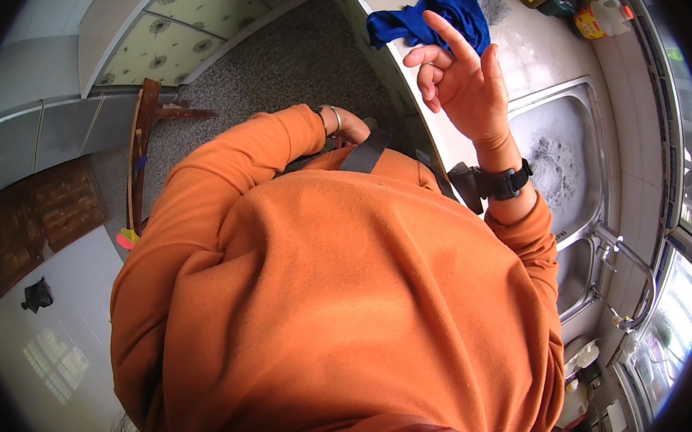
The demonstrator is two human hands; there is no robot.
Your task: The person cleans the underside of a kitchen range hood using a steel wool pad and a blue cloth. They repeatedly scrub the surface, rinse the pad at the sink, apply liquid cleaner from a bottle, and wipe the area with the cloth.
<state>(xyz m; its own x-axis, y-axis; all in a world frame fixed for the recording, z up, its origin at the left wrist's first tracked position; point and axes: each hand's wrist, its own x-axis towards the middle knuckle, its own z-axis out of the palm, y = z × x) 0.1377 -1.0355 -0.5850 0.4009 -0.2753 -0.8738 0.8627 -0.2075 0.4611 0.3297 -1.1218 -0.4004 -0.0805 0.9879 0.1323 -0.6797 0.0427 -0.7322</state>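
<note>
My right hand is raised over the counter's edge, palm up towards the camera. Its index finger and thumb are stretched out, the other fingers are loosely bent, and it holds nothing. Just behind its fingertips a crumpled blue cloth lies on the light counter. A black strap with a dark device sits on the right wrist. My left hand, with a silver bangle at the wrist, is low at my waist beside a dark band. Its fingers are mostly hidden, so what they touch is unclear.
Right of me are a steel sink with suds, a smaller basin and a curved faucet. A plastic jug and a grey cloth are on the counter's far part. To the left stand patterned cabinets and a brown wooden frame.
</note>
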